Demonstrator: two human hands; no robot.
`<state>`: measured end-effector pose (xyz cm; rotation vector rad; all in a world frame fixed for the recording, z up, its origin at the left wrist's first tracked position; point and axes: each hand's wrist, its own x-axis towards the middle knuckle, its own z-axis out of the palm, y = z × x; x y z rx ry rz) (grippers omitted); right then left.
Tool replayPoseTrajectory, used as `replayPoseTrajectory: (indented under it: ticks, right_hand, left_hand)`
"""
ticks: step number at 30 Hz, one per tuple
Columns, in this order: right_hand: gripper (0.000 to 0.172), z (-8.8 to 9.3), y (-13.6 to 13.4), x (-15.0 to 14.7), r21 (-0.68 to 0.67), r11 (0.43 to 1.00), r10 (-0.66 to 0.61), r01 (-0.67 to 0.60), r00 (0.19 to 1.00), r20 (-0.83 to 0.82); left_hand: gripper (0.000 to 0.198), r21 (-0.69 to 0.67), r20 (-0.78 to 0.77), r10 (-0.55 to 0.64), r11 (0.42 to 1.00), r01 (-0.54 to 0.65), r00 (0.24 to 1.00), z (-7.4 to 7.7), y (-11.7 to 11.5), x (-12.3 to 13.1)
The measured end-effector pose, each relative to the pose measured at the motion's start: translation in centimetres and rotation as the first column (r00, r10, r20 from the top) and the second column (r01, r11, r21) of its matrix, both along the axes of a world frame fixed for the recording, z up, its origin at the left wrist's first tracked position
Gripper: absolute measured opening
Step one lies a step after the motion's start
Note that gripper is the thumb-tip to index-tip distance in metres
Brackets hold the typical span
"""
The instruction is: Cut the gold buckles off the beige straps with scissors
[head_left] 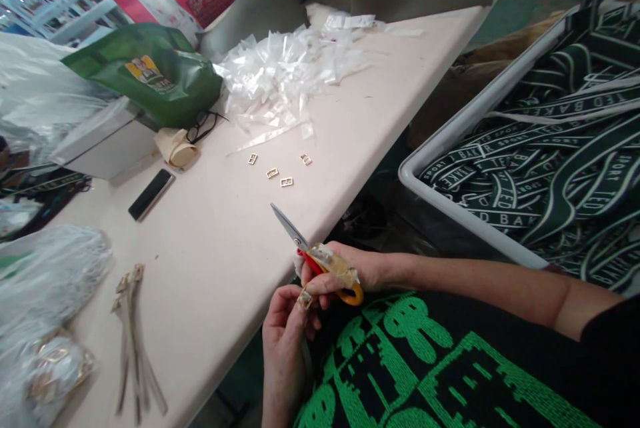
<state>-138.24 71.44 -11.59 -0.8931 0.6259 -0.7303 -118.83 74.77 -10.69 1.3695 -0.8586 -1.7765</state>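
My right hand is closed round a pair of scissors with red and orange handles wrapped in tape; the blades point up and left over the table edge. My left hand sits just below, pinching a small gold buckle between thumb and fingers, right beside the scissor handles. Several loose gold buckles lie on the pale table ahead of the blades.
A heap of clear plastic sleeves lies farther back, beside a green bag, glasses and a black phone. Strips with buckles lie near left. A white-rimmed bin of green printed straps stands right.
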Motion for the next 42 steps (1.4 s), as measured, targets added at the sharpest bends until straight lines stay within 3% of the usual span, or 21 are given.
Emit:
replayPoseTrajectory:
  ticks: [6, 10, 13, 16, 20, 24, 28, 35, 39, 42]
  right_hand:
    - [0.028, 0.3, 0.1, 0.6, -0.033, 0.995, -0.100, 0.098, 0.993, -0.056]
    - [0.023, 0.7, 0.1, 1.3, -0.019, 0.980, -0.198, 0.197, 0.973, -0.122]
    - [0.026, 0.4, 0.1, 1.6, -0.006, 0.961, -0.277, 0.278, 0.954, -0.114]
    - [0.028, -0.3, 0.2, 1.5, -0.054, 0.963, -0.268, 0.264, 0.959, -0.095]
    - [0.029, -1.0, 0.5, 1.1, -0.195, 0.959, -0.229, 0.206, 0.968, -0.104]
    - [0.026, -1.0, 0.8, 1.0, -0.124, 0.971, -0.216, 0.205, 0.973, -0.083]
    - [0.021, -1.0, 1.0, 1.0, -0.143, 0.966, -0.232, 0.216, 0.967, -0.104]
    - [0.031, -0.4, 0.6, 0.7, -0.212, 0.957, -0.222, 0.197, 0.970, -0.103]
    - [0.031, -0.2, 0.6, 0.9, -0.247, 0.946, -0.242, 0.210, 0.964, -0.107]
    - [0.026, -0.3, 0.7, 0.9, -0.253, 0.944, -0.256, 0.211, 0.954, -0.159]
  left_hand:
    - [0.028, -0.161, 0.111, 0.045, 0.987, -0.027, 0.993, -0.6, 0.3, 0.0]
    - [0.024, -0.351, 0.214, 0.133, 0.935, -0.051, 0.968, 0.1, 0.4, 0.1]
    - [0.026, -0.401, 0.357, 0.172, 0.916, -0.016, 0.918, 0.6, 0.4, 0.3]
    - [0.029, -0.334, 0.402, 0.141, 0.942, 0.002, 0.905, 0.5, 0.2, 0.3]
    - [0.037, -0.207, 0.347, 0.106, 0.978, -0.034, 0.932, 0.0, -0.2, 0.5]
    - [0.039, -0.159, 0.317, 0.071, 0.987, -0.021, 0.946, -0.3, -0.4, 0.7]
    - [0.038, -0.085, 0.191, 0.084, 0.994, -0.069, 0.978, -0.4, -0.6, 0.4]
    - [0.037, 0.072, -0.028, 0.162, 0.985, -0.159, 0.986, -0.6, -1.0, -0.3]
    - [0.036, 0.099, -0.072, 0.151, 0.985, -0.143, 0.986, -0.9, -0.8, 0.0]
    - [0.035, 0.032, 0.010, 0.102, 0.994, -0.102, 0.995, -0.9, -0.6, 0.1]
